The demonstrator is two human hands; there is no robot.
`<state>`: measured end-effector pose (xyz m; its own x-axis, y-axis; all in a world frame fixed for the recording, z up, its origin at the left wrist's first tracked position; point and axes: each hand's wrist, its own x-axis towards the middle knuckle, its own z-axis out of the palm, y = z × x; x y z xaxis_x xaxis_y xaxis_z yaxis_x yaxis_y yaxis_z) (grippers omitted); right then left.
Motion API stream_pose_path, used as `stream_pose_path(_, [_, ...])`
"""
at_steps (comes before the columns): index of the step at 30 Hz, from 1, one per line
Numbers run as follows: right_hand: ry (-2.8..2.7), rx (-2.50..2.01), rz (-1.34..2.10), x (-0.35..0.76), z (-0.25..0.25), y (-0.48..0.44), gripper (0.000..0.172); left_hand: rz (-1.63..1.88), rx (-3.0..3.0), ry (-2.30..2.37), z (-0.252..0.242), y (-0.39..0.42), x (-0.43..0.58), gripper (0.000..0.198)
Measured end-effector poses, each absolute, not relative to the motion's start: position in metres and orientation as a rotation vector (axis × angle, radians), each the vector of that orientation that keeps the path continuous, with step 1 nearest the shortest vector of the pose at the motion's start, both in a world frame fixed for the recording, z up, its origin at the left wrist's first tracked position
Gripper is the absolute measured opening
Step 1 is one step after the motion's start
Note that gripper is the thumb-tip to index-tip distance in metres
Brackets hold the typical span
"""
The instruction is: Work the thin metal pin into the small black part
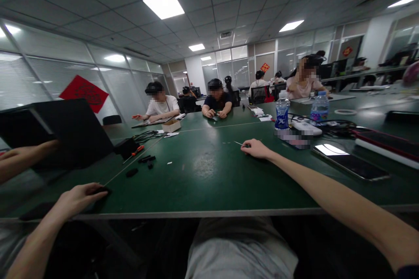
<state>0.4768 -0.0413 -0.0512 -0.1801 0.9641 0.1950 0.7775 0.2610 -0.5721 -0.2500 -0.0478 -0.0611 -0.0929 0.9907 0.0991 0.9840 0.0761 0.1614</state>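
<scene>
At the far left, a co-worker's hand [31, 156] is up against a big dark panel [77, 133], farther off than the person's left fingers. The person's left hand [77, 198] is low on the green surface [196, 189], close to its near edge. Its fingers are bent, and a small dark thing [104, 191] is right at their tips. I can't tell if they squeeze it or just rest on it.

Past those fingers, a bit to the right, lies a black oval piece [132, 173]. Some small black bits [147, 159] are just beyond it, and a tool with an orange handle [138, 150] is behind them. A small open box [171, 126] is even farther from the fingers.

Next comes the right hand [258, 149], well apart from the left one. Its fingers are curled in and pinched on a thin shiny tool [238, 143]. One end of the tool pokes out to the left of the fingers, and the rest is hidden in the hand.

To the right of these fingers and farther back stands a bottle with a blue label [282, 113]. Another bottle [320, 107] is farther right, with a white rounded thing [307, 128] lying in front of it. A phone [352, 163] lies flat, well to the right of the fingers, with a bright patch on its screen.
</scene>
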Motion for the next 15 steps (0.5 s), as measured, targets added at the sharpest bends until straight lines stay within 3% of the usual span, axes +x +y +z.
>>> stream_pose_path(15, [-2.026,-1.571,0.508,0.4764,-0.0477,-0.0438,0.028,0.237,1.953,2.311,-0.064,-0.0439,-0.2486,0.072])
